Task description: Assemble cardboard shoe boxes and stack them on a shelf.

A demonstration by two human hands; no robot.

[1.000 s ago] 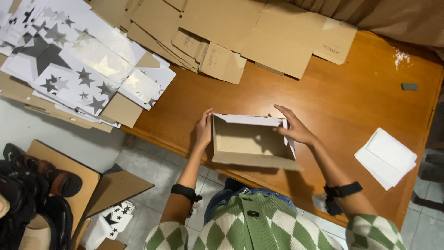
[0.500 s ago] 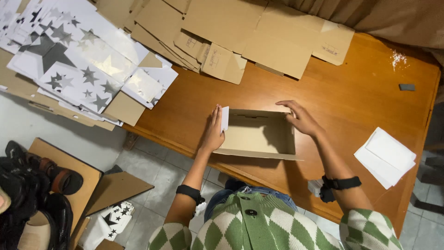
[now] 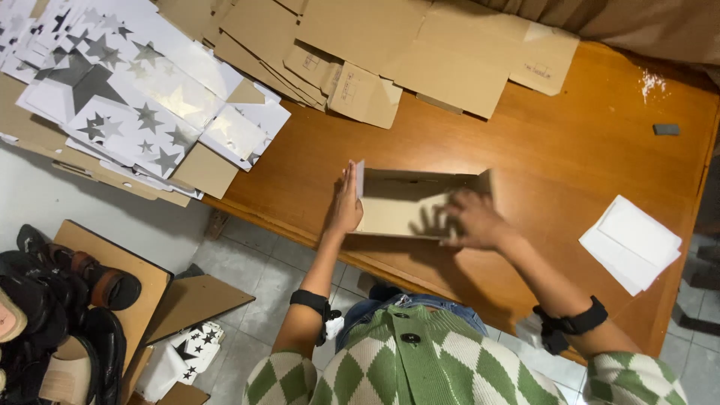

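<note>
Right now the work in hand looks like the forming of a cardboard box (image 3: 409,206): a half-folded brown carton sits on the wooden desk (image 3: 570,157), near its front edge and just ahead of the person. The left hand (image 3: 345,202) lies flat, fingers together, pressed against the outside of the box's left end flap, which stands upright with a white face showing. The right hand (image 3: 469,217) reaches into the open tray, fingers spread and blurred, bearing on the floor or front wall near the right end; it is not closed around anything that I can see.

My judgement is that the walls are being stood up and held, and the step is not finished. The back wall is up, the near side still looks low and loose. The next move would call for keeping the left flap steady while the remaining panel is brought upright and tucked, with both hands pushing toward one another so the corners do not spring open.

The box's long axis runs left to right, roughly along the desk's front edge, tilted slightly. Its open side faces up toward the camera.

Farther back lies a spread of flat brown cardboard blanks (image 3: 390,45). To the left is a heap of white sheets printed with dark stars (image 3: 135,105). A stack of white paper (image 3: 630,244) rests well to the right.
</note>
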